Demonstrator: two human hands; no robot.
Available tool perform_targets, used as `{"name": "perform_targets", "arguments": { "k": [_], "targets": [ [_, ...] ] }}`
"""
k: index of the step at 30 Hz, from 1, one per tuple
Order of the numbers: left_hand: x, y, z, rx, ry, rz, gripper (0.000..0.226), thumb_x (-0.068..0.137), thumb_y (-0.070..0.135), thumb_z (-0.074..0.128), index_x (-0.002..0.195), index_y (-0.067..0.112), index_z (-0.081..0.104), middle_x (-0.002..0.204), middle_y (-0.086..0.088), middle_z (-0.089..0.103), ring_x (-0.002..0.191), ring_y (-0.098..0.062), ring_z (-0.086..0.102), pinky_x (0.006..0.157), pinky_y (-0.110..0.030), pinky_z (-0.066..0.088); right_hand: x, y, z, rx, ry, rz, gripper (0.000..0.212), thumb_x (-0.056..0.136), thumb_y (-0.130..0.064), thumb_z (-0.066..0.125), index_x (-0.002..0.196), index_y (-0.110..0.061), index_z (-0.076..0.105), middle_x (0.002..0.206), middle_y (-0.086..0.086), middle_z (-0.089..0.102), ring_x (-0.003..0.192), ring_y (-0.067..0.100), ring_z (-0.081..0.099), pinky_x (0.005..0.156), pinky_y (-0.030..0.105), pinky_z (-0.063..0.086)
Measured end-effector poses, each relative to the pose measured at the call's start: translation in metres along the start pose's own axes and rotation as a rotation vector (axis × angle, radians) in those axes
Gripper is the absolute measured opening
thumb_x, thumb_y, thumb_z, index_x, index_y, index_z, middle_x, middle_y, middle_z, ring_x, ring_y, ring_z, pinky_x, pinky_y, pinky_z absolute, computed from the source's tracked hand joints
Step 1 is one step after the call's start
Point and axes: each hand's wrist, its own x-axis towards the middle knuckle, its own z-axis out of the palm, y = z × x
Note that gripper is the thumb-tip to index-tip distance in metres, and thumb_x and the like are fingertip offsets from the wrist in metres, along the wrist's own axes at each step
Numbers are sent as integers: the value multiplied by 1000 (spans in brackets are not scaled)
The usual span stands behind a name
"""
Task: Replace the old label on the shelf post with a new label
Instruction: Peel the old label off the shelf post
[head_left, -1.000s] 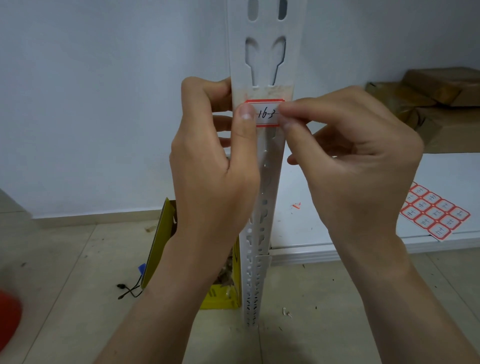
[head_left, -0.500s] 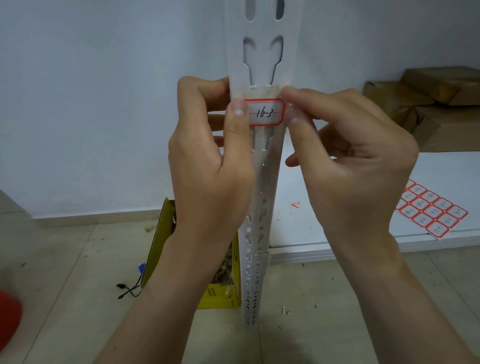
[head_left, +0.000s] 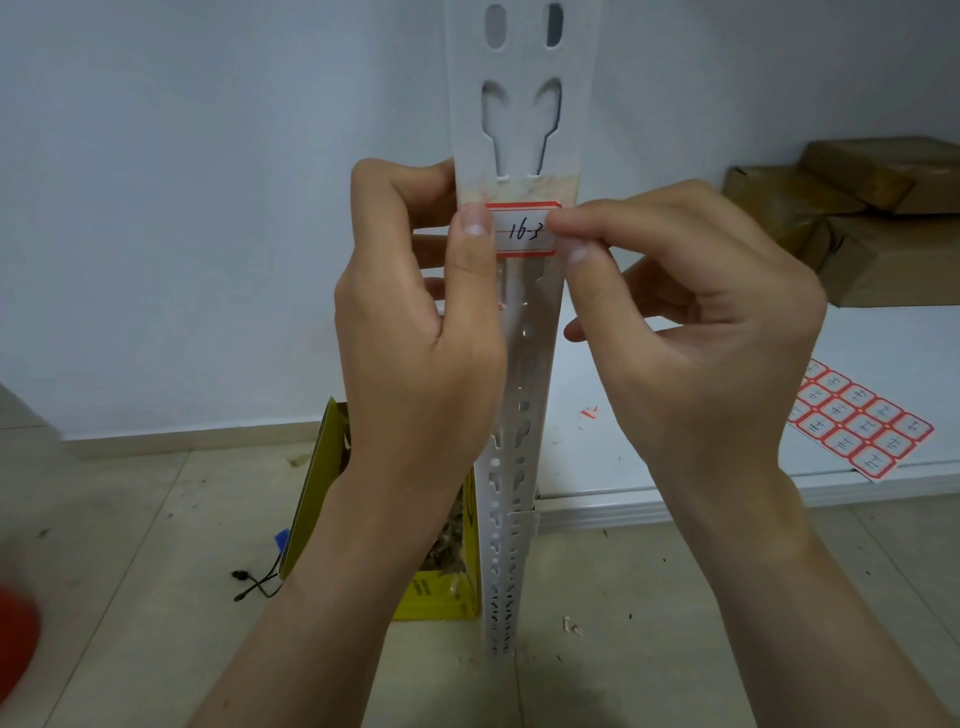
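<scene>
Red-edged label (head_left: 522, 229), right hand (head_left: 696, 332) pinching it, left hand (head_left: 415, 353) gripping post (head_left: 521, 78).

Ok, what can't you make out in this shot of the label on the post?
Head view:
- Ends of the label: covered by the left hand's thumb and the right hand's fingertips.
- Back of the post: faces away.
- Writing on the sticker sheet: too small.
- Left edge: red thing, blurred and cut off.

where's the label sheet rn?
Head view, right side: the label sheet lies flat on the white shelf board, just right of the right hand and in front of the brown parcels.
</scene>
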Motion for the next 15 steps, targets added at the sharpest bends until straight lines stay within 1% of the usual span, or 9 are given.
{"name": "perform_targets", "arguments": {
  "k": [4, 9, 13, 15],
  "targets": [
    [0, 0, 0, -9, -4, -2, 5, 106, 11, 47, 109, 14, 46, 92, 18, 58, 79, -6, 63, 68, -19, 49, -1, -2, 0, 4, 17, 21, 16, 100, -3, 70, 112, -10, 78, 96, 0, 71, 71, 13, 70, 58, 25, 58],
    [0, -1, 0, -1, 0, 2, 5, 106, 11, 48, 109, 14, 46, 92, 19, 58, 80, -4, 62, 69, -17, 49, 1, -2, 0, 11, -2, 11, 15, 100, -4, 70, 110, -13, 78, 96, 1, 71, 67, 16, 69, 58, 26, 58],
    [0, -1, 1, -11, 3, 2, 3, 106, 11, 46, 109, 13, 46, 90, 17, 58, 78, -5, 62, 67, -16, 48, 0, -3, 0, 0, 21, 25, 15, 101, -4, 69, 111, -10, 78, 97, -2, 71, 63, 13, 70, 57, 22, 56],
    [0, -1, 1, -16, 4, 2, 3, 106, 11, 46, 109, 12, 46, 90, 17, 57, 78, -4, 62, 67, -15, 48, 0, -3, 0, -6, 13, 23, 15, 100, -4, 69, 110, -11, 78, 96, -1, 71, 64, 14, 69, 59, 23, 57]
  ]
}}
